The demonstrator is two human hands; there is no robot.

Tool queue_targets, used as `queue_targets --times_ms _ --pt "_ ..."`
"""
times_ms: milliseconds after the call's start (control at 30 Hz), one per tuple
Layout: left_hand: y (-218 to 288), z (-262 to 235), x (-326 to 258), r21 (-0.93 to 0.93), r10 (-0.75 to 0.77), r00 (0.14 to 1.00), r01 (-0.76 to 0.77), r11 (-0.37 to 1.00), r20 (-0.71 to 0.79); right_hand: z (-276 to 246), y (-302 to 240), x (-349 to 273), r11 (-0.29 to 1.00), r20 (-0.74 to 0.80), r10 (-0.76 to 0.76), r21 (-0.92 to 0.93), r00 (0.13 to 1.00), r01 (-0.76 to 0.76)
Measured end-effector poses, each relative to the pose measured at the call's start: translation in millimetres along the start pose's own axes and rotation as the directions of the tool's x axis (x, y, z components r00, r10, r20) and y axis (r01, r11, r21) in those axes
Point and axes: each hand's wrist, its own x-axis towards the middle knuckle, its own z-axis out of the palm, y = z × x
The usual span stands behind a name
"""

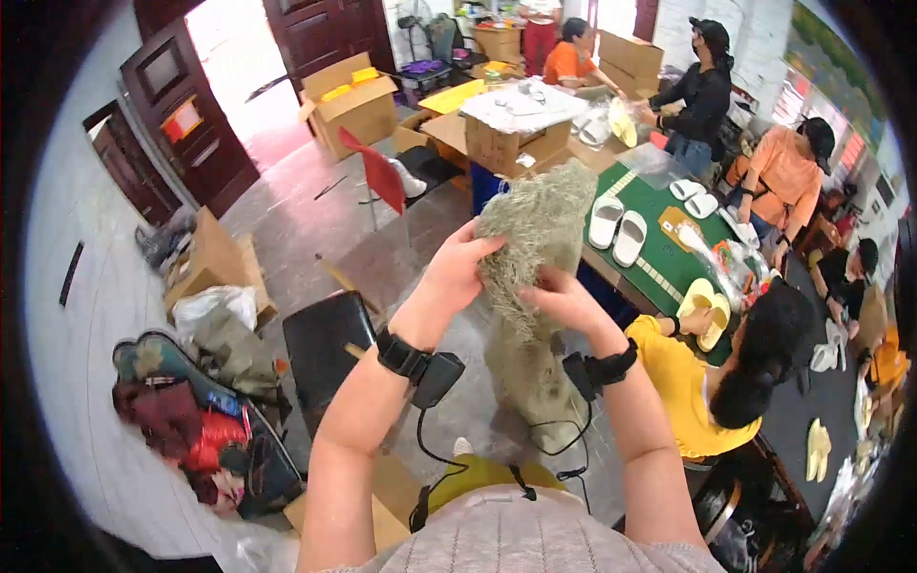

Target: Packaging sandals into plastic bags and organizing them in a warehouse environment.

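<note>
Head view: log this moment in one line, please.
left hand: holding grey-green fabric | right hand: at its fringe | fabric: hanging | nearby: green-topped table, white slippers on it

Showing a white wall (pixel 95 315) along the left, broken by dark wooden doors (pixel 196 124). Letting in glaring daylight through the doorway (pixel 234 57), reflecting pinkish off a glossy grey floor (pixel 296 258). Setting a red chair (pixel 374 177) and a nearer black seat (pixel 330 349) beyond the left edge of a green-topped table (pixel 659 256). Stretching a dark table (pixel 788 411) past the green top's right edge. Hanging a green picture (pixel 841 57) high at right.
</note>
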Motion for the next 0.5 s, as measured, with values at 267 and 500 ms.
queue_targets --times_ms 267,500 --pt "72 -42 149 0.184 -0.073 0.994 0.056 0.981 0.085 -78 -18 101 0.919 -0.343 0.307 0.351 0.888 -0.182" --pt "104 -136 272 0.545 0.123 0.986 -0.041 0.837 -0.114 -194 78 70 0.797 -0.764 0.395 0.561 0.511 0.224"
